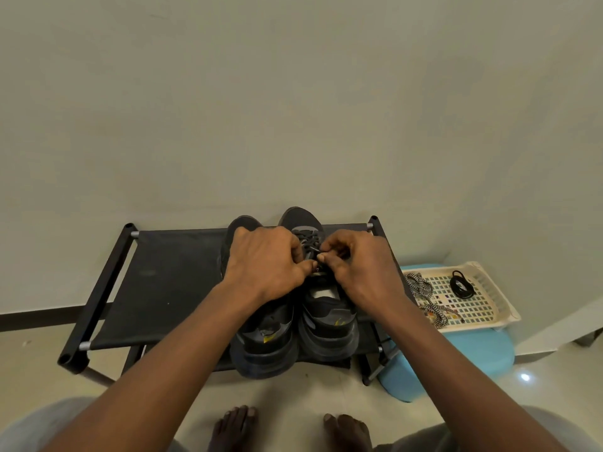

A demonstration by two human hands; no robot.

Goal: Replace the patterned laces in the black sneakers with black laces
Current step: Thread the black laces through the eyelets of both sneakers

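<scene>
Two black sneakers stand side by side on a black shoe rack (pixel 163 288), toes to the wall. My left hand (pixel 266 265) lies over the left sneaker (pixel 264 340) and pinches a black lace (pixel 308 241) at the right sneaker (pixel 326 324). My right hand (pixel 362 265) pinches the same lace's tip from the right side, above the tongue. Black lacing shows in the right sneaker's upper eyelets. Patterned black-and-white laces (pixel 421 285) lie in a white tray (pixel 496 298) to the right, beside a coiled black lace (pixel 460 284).
The tray rests on a light blue stool (pixel 473 357) right of the rack. A plain wall stands directly behind the rack. My bare feet (pixel 287 429) are on the tiled floor in front of it.
</scene>
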